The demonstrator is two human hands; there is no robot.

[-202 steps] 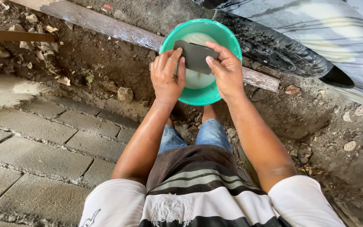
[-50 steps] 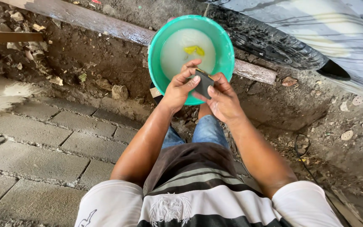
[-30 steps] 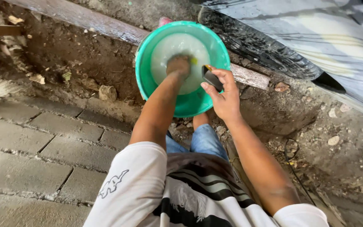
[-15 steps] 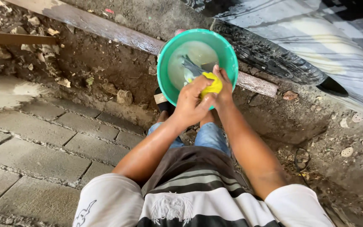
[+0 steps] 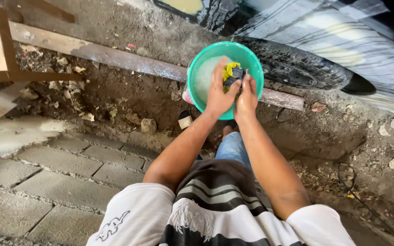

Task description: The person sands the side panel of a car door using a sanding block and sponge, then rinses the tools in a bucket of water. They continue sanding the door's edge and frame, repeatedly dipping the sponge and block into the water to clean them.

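- Yellow sponge (image 5: 230, 71) and small dark piece (image 5: 235, 74) sitting over the green basin (image 5: 197, 68), at twelve o'clock from the knees.
- Left hand (image 5: 218, 91) pressing the sponge, right hand (image 5: 247, 93) clamping the dark piece, both closed.
- Probably handling wet: sponge soft and light, piece stiff, slippery; gripping by the edges seeming safest.

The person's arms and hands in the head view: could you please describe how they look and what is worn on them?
Both arms are bare from short white sleeves down; the left sleeve carries a small dark printed figure. The left hand and right hand wear no gloves; no rings or watch show.
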